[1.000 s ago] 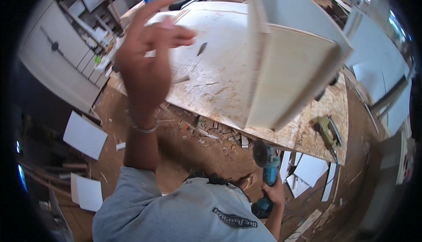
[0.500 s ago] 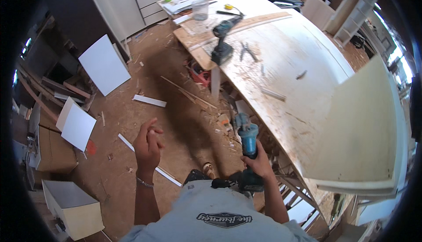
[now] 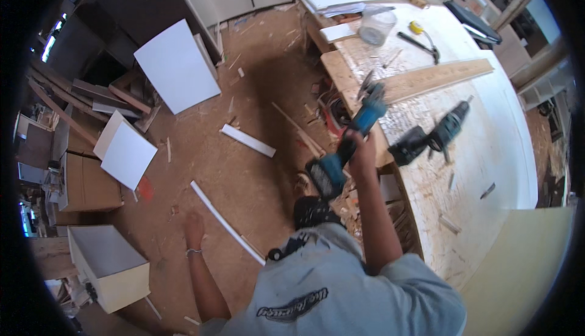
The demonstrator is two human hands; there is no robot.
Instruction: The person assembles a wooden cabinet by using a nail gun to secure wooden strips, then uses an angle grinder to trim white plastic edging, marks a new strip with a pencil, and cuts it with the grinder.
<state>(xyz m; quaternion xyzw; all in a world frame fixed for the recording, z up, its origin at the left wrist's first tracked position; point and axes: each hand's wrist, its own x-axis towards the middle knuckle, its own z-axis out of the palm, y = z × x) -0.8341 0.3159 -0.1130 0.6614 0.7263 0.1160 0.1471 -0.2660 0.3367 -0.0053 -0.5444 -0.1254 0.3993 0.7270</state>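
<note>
My right hand (image 3: 361, 148) is wrapped round a teal cordless angle grinder (image 3: 367, 113), held up at the near edge of the worktable (image 3: 454, 220), its disc above the wood. My left hand (image 3: 194, 229) hangs low over the dirt floor, blurred, its finger shape unclear. On the table, just right of the grinder, lies a teal cordless drill (image 3: 446, 125). Behind are a long wooden strip (image 3: 454, 71), a clear plastic tub (image 3: 376, 28), a hammer (image 3: 420, 43) and a yellow tape measure (image 3: 416, 27).
White boards (image 3: 177, 66) lean at the left, near a cardboard box (image 3: 88, 186) and a pale open box (image 3: 116, 278). Strips (image 3: 225, 220) and scraps lie on the floor. A pale panel (image 3: 518, 253) stands at the table's near right. A motorbike seat (image 3: 472, 25) shows behind the table.
The view has swung toward the table's far end. My right hand has raised the grinder from beside my body to the table edge. My left hand has dropped lower from its earlier raised position.
</note>
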